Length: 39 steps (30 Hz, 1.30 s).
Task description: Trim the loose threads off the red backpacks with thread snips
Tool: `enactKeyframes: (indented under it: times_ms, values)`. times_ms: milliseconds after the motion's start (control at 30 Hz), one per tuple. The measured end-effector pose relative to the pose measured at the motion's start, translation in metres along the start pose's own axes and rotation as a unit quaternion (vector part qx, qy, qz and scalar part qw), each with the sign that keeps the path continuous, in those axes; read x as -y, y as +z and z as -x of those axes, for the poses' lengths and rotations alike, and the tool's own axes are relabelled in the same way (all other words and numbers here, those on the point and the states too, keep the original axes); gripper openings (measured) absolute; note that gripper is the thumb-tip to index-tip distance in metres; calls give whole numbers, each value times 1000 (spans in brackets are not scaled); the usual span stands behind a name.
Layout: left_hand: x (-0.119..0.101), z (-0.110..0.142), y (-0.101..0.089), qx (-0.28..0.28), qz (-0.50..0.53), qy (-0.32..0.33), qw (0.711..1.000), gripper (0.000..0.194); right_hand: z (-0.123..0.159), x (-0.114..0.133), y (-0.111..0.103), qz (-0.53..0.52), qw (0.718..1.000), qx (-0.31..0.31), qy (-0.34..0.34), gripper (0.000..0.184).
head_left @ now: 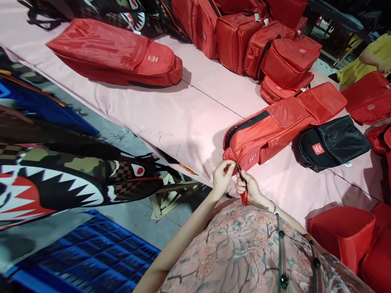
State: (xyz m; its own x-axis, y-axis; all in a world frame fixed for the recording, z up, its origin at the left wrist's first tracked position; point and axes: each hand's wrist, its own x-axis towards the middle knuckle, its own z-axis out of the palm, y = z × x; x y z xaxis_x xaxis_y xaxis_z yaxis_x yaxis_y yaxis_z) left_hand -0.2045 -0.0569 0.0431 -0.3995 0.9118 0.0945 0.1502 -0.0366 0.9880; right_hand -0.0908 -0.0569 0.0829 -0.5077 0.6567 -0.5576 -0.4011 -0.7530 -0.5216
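Note:
A long red bag [271, 126] lies on the pink-covered table in front of me, its zipped opening showing black along one side. At its near corner my left hand [223, 175] is closed in a pinch. Whether fabric or a loose thread is between those fingertips is too small to tell. My right hand [252, 188] is wrapped round a pair of snips [243, 194] with a red handle. Their dark blades point up to the same corner, close to my left fingertips. Beside the bag on the right rests a black bag [332, 142] with a red label.
Another long red bag [116, 53] lies at the far left of the pink tabletop [195, 114]. Several red bags [235, 40] stand at the back, with more red ones [340, 232] at right. Left are a shark-mouth bag [61, 187] and blue crate [91, 252]. A person in yellow [363, 61] stands across.

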Motion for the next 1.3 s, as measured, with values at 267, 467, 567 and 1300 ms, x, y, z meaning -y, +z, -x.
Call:
enactKeyframes:
  times_ms: [267, 467, 567, 1300]
  values:
    - [-5, -1, -1, 10, 3, 1, 1000, 15, -5, -10, 6, -25, 998, -21, -47, 40]
    - [3, -2, -1, 11, -1, 1, 1000, 17, -5, -16, 5, -7, 996, -34, -78, 44]
    - [4, -2, 0, 13, -11, 3, 1000, 18, -7, -19, 3, 3, 995, -41, -95, 45]
    - [-31, -52, 21, 98, -323, 281, 898, 39, 21, 41, -40, 90, 940, -35, -328, 34]
